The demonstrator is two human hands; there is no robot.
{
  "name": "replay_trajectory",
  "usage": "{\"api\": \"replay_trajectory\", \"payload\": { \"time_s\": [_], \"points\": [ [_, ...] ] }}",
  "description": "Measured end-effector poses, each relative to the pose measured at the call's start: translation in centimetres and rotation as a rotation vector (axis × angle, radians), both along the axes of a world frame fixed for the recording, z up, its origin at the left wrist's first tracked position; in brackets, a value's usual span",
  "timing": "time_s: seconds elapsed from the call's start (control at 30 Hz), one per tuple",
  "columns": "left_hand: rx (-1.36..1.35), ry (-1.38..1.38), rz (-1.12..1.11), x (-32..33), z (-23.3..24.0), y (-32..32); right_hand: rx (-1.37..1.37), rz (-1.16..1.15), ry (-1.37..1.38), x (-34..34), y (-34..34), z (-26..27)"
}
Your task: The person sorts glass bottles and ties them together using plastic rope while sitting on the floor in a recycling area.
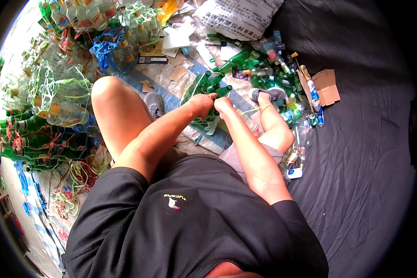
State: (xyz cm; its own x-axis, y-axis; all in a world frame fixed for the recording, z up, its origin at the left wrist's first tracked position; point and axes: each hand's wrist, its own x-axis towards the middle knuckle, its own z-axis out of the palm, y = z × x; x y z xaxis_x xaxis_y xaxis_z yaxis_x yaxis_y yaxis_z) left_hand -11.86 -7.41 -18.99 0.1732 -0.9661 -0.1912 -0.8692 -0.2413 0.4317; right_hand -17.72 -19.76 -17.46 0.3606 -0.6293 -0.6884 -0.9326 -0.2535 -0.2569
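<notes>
A bundle of green glass bottles [213,86] stands on the floor between my legs, necks up. A pale strap circles its left side. My left hand [202,105] lies over the near bottles, forefinger pointing out and the other fingers curled; anything under them is hidden. Just right of it, my right hand [223,105] makes a fist at the bundle's near right edge. A thin light-green plastic strap [253,110] runs out from beneath that forearm towards my right ankle. The strap's end inside the fist is hidden.
Strapped bundles of clear bottles [60,93] and green bottles [38,139] are stacked at left. Loose straps [78,177] lie below them. Loose green bottles [260,66], cans [314,93] and a cardboard box [325,87] spread at right, beside black sheeting [354,146]. A printed white sack [238,15] lies beyond.
</notes>
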Motion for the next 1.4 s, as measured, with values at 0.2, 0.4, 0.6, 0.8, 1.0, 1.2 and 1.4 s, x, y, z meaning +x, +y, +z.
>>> {"api": "replay_trajectory", "payload": {
  "time_s": [0.2, 0.4, 0.6, 0.8, 1.0, 1.2, 1.4],
  "points": [
    [-0.014, 0.048, 0.004, -0.5, 1.6, -0.8, -0.259, 0.070, -0.243, -3.6, 2.0, -0.6],
    [-0.021, -0.005, 0.000, -0.1, 0.2, -0.1, -0.406, 0.505, -0.141, -6.3, 6.3, 0.5],
    [-0.191, -0.072, 0.001, -0.6, -1.2, -0.4, -0.600, 0.801, -0.265, -9.2, 6.0, -1.2],
    [-0.205, -0.045, 0.010, -0.6, -0.3, 0.0, -0.642, 0.874, -0.414, -10.9, 5.8, -2.2],
    [-0.170, -0.067, 0.085, -0.3, 1.3, 0.6, -0.610, 0.798, -0.456, -12.2, 4.9, -1.2],
    [-0.048, -0.170, 0.225, -0.5, 1.2, 0.8, -0.262, 0.325, -0.471, -11.7, 3.3, -3.5],
    [0.068, -0.117, 0.246, -1.4, 2.0, 0.2, -0.096, 0.040, -0.333, -10.6, -0.6, -6.0]
  ]
}}
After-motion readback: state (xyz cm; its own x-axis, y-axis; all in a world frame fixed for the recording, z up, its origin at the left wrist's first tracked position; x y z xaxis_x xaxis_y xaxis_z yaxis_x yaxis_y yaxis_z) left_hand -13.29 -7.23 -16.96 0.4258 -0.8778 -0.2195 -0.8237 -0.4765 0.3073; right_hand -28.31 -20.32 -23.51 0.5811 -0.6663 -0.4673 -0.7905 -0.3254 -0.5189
